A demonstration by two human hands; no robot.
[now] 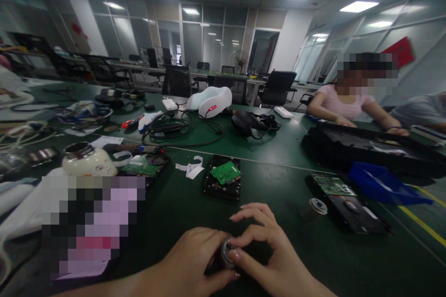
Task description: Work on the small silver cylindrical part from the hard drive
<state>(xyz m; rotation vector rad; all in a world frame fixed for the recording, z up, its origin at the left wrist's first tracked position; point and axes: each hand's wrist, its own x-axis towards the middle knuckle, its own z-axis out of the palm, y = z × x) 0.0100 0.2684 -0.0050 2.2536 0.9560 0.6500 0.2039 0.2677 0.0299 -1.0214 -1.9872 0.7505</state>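
- My left hand (195,257) is wrapped around a small metal cylinder (227,254), held low over the counter (167,216) in front of me.
- My right hand (268,248) has its thumb and index finger on the cylinder's top end, its other fingers raised.
- Beyond my hands lies a black drive (209,190) with a green circuit board (226,172) on it.
- To the right, a second cylinder (315,209) stands near another drive (362,216).
- Farther off, a person in pink (348,102) reaches to a black case (369,141).
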